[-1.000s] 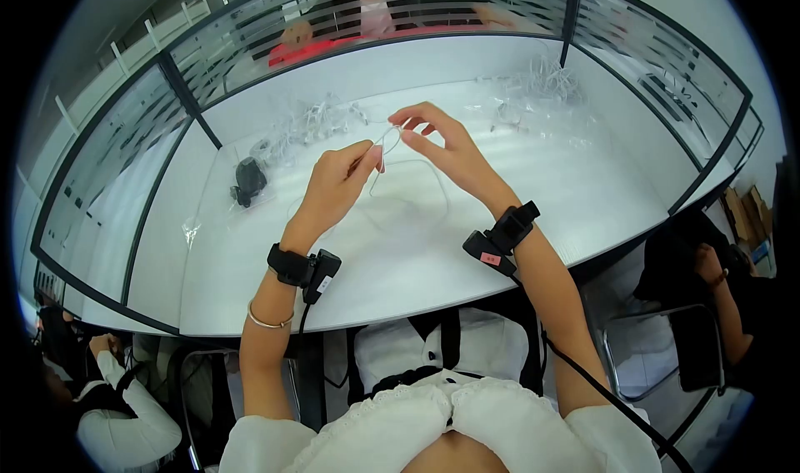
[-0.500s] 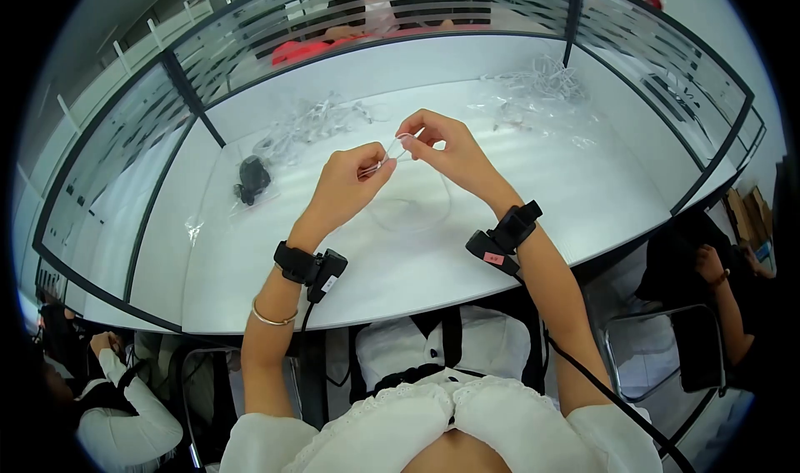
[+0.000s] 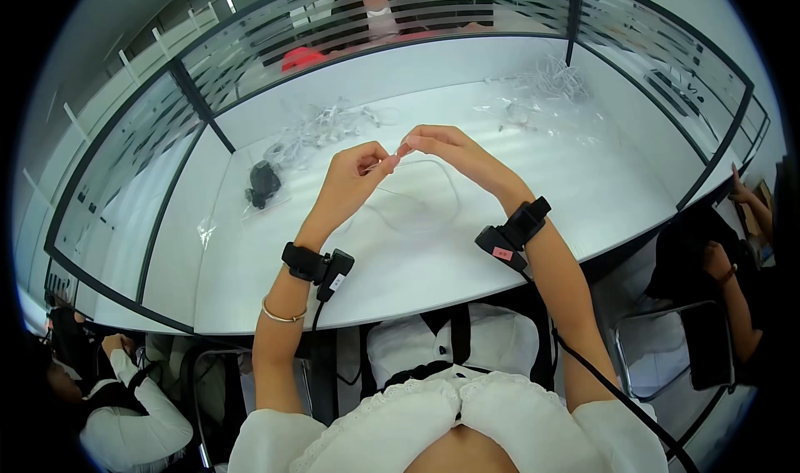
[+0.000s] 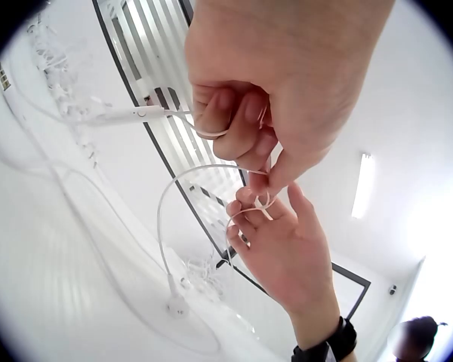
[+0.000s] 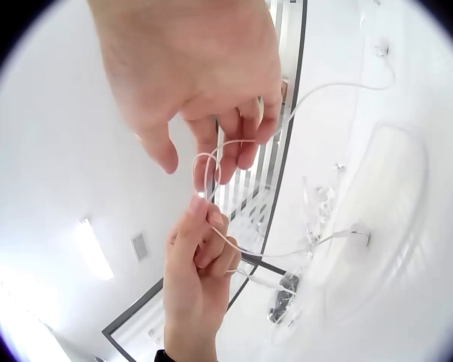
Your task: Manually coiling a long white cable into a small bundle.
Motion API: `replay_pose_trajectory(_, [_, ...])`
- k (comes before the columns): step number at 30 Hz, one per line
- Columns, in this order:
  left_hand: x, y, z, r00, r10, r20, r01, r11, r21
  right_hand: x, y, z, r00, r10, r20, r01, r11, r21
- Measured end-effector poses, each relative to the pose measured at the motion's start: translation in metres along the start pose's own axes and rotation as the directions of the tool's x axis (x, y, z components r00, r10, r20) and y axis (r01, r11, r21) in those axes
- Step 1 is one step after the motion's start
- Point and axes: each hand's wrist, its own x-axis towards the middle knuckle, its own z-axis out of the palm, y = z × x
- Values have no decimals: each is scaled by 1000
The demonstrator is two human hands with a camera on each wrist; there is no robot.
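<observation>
My left hand (image 3: 357,177) pinches a thin white earphone cable (image 4: 161,219) between thumb and forefinger, its other fingers curled over more of the cord. A small loop of cable (image 5: 195,161) rises from that pinch, beside the fingers of my right hand (image 3: 457,155). Those right fingers are fairly straight, with the thumb apart from them, and the cord passes across them. In the left wrist view a white inline control (image 4: 132,115) hangs from the cord beyond the left hand. One earbud (image 5: 360,232) dangles over the desk in the right wrist view. The remaining cable trails below both hands.
A black item in a clear bag (image 3: 263,183) lies on the white desk (image 3: 500,248) at left. Bagged white cables (image 3: 321,125) lie at the back left, and a second heap of white cables (image 3: 557,81) at the back right. Low partitions (image 3: 196,98) enclose the desk.
The right hand's curled, pinching fingers have straightened. The larger loop between the hands has shrunk as the fingertips came together. Both hands sit slightly lower in the head view.
</observation>
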Motion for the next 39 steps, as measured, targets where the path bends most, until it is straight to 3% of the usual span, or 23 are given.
replay_pose_trajectory(2, [-1,-1,2,1000,-10,18,10,1000,18,2,7,-2,1000,28,12,-27,996,-81])
replay_pose_trajectory(6, [2,-11,3,998,-3,58,3,1000,5,-2,-2,1,979,-126,-161,146,982,121])
replay_pose_trajectory(9, [1,-12,3,998,-11,68,12,1000,-3,1,1,-4,962,-55,-269,136,946,295])
replay_pose_trajectory(10, [2,-11,1,998,-15,69,14,1000,6,0,-3,-4,975,-52,-217,129,925,357])
replay_pose_trajectory(13, [1,-6,-2,992,-57,115,51,997,60,0,-3,-10,999,-24,-27,32,933,358])
replay_pose_trajectory(14, [1,-8,-1,994,-34,108,32,999,22,-1,-4,-9,998,-53,-20,56,975,213])
replay_pose_trajectory(17, [2,-16,0,994,-1,110,4,1000,-28,-6,-5,-5,998,64,0,-64,998,13])
replay_pose_trajectory(18, [2,-12,-1,989,-61,138,52,996,67,-4,-4,-4,998,51,-42,-50,999,21])
replay_pose_trajectory(22, [-3,-1,6,989,-74,127,61,993,99,-6,-20,-8,957,69,-280,-34,991,130])
replay_pose_trajectory(26, [-2,0,10,989,-76,126,65,994,89,-5,-13,-14,871,12,-490,186,917,353])
replay_pose_trajectory(30, [-4,0,11,993,-37,111,30,998,61,-2,-4,-24,915,50,-400,214,781,587])
replay_pose_trajectory(34, [-3,-7,10,997,6,78,-15,993,115,-9,-14,-27,954,81,-287,27,935,354])
replay_pose_trajectory(39, [-2,-9,11,1000,6,-2,-6,1000,-26,-18,-34,-25,955,217,-205,-192,972,134])
